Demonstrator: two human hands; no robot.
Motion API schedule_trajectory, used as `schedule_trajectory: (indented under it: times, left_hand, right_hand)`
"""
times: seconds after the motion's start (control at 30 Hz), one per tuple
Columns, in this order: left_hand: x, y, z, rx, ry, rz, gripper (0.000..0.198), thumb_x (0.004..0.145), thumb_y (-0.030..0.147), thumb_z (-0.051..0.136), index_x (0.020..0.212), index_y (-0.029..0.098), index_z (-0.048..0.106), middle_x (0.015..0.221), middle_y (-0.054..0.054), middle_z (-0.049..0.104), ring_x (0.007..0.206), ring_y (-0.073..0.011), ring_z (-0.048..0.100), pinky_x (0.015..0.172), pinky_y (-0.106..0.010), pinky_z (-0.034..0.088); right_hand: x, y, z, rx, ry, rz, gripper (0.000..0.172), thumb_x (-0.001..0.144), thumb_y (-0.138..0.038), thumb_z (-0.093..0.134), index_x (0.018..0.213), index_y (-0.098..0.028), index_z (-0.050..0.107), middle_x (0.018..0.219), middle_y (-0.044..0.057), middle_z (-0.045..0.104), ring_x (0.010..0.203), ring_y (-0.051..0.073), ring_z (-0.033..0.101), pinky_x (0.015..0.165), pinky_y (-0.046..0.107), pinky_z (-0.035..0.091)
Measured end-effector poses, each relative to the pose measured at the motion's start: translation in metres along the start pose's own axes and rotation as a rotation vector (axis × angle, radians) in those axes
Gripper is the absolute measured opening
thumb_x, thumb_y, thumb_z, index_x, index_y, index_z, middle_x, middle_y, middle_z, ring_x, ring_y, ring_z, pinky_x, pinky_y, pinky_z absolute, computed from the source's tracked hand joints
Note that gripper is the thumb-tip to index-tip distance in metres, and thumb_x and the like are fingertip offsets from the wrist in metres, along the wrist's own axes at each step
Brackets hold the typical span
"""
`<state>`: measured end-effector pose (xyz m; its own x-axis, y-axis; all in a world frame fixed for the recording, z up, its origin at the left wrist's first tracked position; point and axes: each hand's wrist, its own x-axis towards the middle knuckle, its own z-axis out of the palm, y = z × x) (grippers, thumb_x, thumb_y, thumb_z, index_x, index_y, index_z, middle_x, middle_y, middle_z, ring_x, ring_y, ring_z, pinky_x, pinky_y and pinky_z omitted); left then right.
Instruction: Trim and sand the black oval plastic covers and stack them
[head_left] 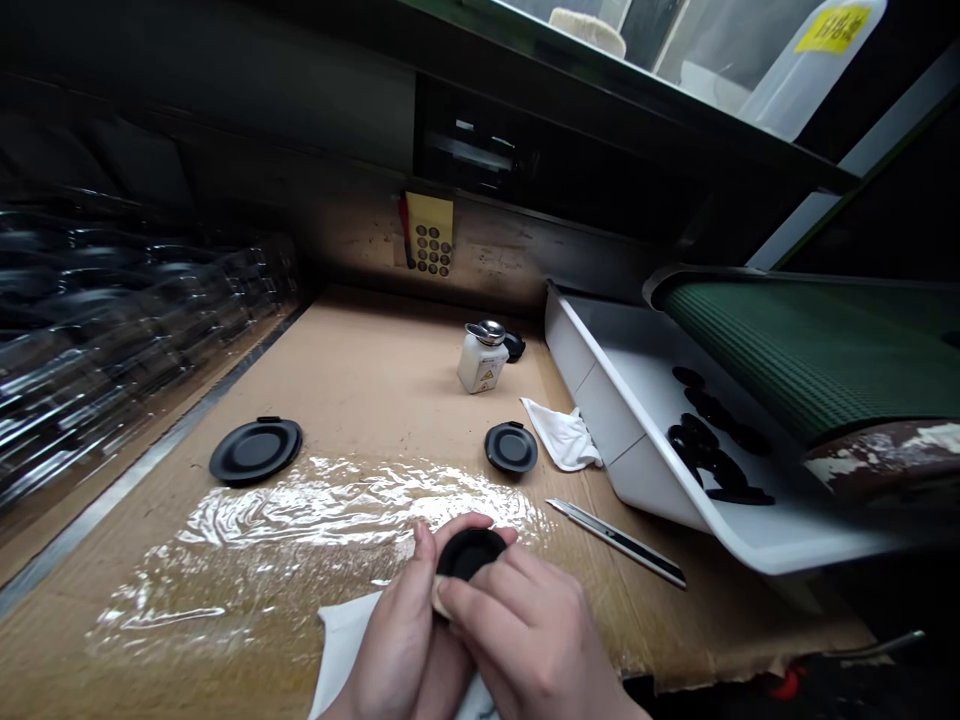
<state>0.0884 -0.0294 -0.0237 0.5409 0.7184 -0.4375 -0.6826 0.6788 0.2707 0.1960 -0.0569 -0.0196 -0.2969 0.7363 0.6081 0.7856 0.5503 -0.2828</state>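
Near the front edge, a small round black lid [471, 552] is held in my hands, its dark recessed face turned up. My left hand [409, 625] wraps it from the left and beneath, with the thumb along its side. My right hand [529, 615] is closed at its near right rim, fingers bent and pressed against the edge. Something pale shows under the right fingertips, too small to name. Beneath my hands lies a white cloth [341, 640]. Ahead are another small black lid [511, 447] and, to the left, a larger black lid [256, 450].
A snap-blade knife [619, 542] lies right of my hands. Beyond stand a white pump bottle [482, 360] and a crumpled white cloth [562, 436]. On the right, a white bin [637, 450] holds several black parts beside a green conveyor belt [817, 350]. Clear plastic trays [112, 340] are stacked left.
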Motion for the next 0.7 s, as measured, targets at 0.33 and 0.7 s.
schedule_trajectory:
  times: [0.33,0.7]
  left_hand:
    - [-0.001,-0.002,0.004,0.084,0.025,0.103,0.034,0.085,0.042,0.041,0.091,0.017,0.063,0.09,-0.009,0.069,0.093,-0.0203,0.059,0.095,-0.037,0.035]
    - [-0.004,-0.001,0.004,0.15,0.063,0.07,0.033,0.081,0.044,0.045,0.088,0.019,0.064,0.093,-0.008,0.068,0.097,-0.0228,0.058,0.092,-0.035,0.036]
  right_hand:
    - [-0.016,0.02,-0.032,-0.026,0.004,0.154,0.025,0.084,-0.015,0.05,0.107,-0.015,0.056,0.083,0.006,0.062,0.072,0.015,0.055,0.063,0.026,0.046]
    - [-0.019,-0.011,0.008,-0.108,0.153,0.044,0.019,0.086,-0.019,0.043,0.09,-0.014,0.061,0.06,0.003,0.055,0.052,0.013,0.049,0.045,0.023,0.038]
